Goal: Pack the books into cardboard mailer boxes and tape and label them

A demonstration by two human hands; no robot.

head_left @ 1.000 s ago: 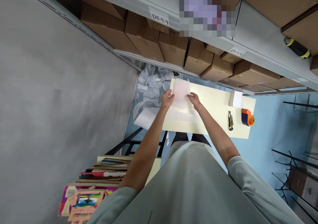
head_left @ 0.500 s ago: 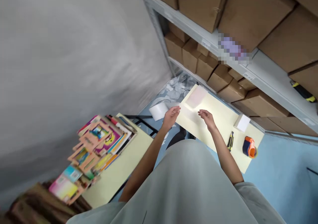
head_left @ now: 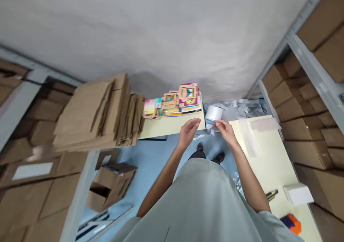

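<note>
My left hand (head_left: 189,132) hovers just in front of the left table's edge, below a stack of colourful books and boxed sets (head_left: 189,98). Its thumb and fingers are apart, with nothing visible between them. To its right, my right hand (head_left: 227,131) hangs in the air with loosely bent, parted fingers, and it too looks bare. A white roll (head_left: 214,113) stands behind the gap between the hands. Beside the right hand, the right-hand table (head_left: 271,154) bears thin translucent sheets (head_left: 248,136).
Flattened cardboard (head_left: 86,109) is piled at the left table's end (head_left: 158,126). A box cutter (head_left: 272,195), a white box (head_left: 298,193) and an orange-and-blue tape dispenser (head_left: 291,223) lie on the right table. Carton-filled shelves flank both sides. Crumpled paper (head_left: 245,108) and an open carton (head_left: 113,184) sit low down.
My view has swung left, bringing the cardboard pile and left shelving into sight. Both hands have gone from by the right table to before the left table's book end. They still hold nothing visible.
</note>
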